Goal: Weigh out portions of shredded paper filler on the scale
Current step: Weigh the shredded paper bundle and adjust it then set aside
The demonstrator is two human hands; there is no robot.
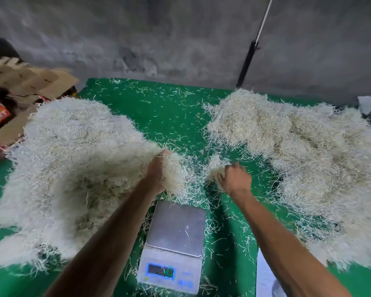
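Left hand: the left hand (159, 171) is seen edge-on, fingers curled into a clump of shredded paper (175, 172) that is gripped at the inner edge of the left pile.
Right hand: the right hand (236, 179) is seen from the back, knuckles up, fingers curled round a small tuft of shreds (215, 171) that shows just left of the knuckles.
Gap between hands: a strip of green mat (169, 112) strewn with loose strands is seen between the two hands; the hands are held apart, not touching.
Left pile: a large pale heap (73, 168) is spread outward from the left hand, away from the right one, reaching nearly to the mat's edge.
Right pile: a second heap (308, 159) is spread beyond and outward of the right hand, well apart from its fingers.
Scale: the scale (172, 245) is set nearer the body than both hands, below the gap between the forearms. Its steel platter carries only one or two stray strands. The display is lit, but its figures are blurred and cannot be read.
Background: flattened cardboard (28, 80) is stacked far outward of the left hand; a dark pole (246, 63) is leaned on the grey wall beyond the right hand.
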